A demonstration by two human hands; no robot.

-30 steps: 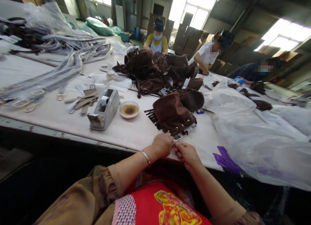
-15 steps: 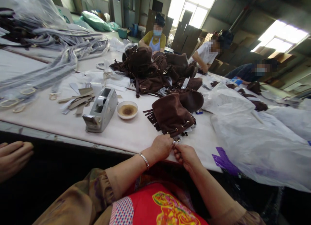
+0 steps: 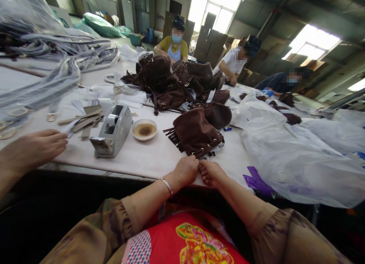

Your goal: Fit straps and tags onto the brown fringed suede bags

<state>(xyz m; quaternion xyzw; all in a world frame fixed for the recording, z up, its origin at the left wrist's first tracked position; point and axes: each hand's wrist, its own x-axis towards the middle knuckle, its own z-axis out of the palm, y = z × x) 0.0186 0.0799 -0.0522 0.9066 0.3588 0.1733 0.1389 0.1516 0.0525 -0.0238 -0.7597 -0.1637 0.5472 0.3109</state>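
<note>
A dark brown fringed drawstring bag [image 3: 196, 131] lies on its side on the white table in front of me, its eyeleted mouth facing my hands. My left hand [image 3: 186, 169], with a silver bangle at the wrist, is closed just below that mouth. Right beside it, my right hand [image 3: 211, 173] has its fingers curled in, and the fingertips of both hands meet. Whatever they pinch is hidden behind the fingers. Another brown bag [image 3: 218, 115] touches the first from behind.
A grey tape dispenser [image 3: 111, 132] and a white bowl [image 3: 144, 129] of brownish liquid stand to the left. Another person's hand [image 3: 37, 148] reaches over grey-brown strips [image 3: 85, 119]. Behind is a pile of bags [image 3: 171, 81]; plastic sheeting [image 3: 291, 153] covers the right. Co-workers sit opposite.
The other person's hand has come in from the left over the table edge toward the strips. My hands have drawn closer together, hiding the small shiny bit between them. The view has shifted slightly.
</note>
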